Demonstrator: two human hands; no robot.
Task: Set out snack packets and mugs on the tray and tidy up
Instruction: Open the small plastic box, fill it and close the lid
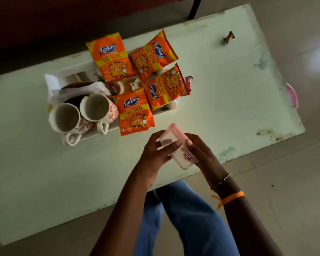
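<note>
A white tray (pixel 92 133) stands on the pale green table (pixel 220 85). On it lie several orange snack packets (pixel 111 56), and two white mugs with red flowers (pixel 99 108) stand at its near left corner. Below the tray, over the table's near edge, both hands hold a small clear plastic box with a pink lid and a label (pixel 181 154). My left hand (pixel 155 156) grips its left side and my right hand (pixel 199 152) its right side.
A small red wrapper (pixel 189 82) lies beside the tray's right end. A twisted brown wrapper (pixel 228 36) sits at the far right of the table. Crumpled white paper and a dark dish (pixel 78 89) fill the tray's left part. A pink object (pixel 292 95) pokes past the table's right edge.
</note>
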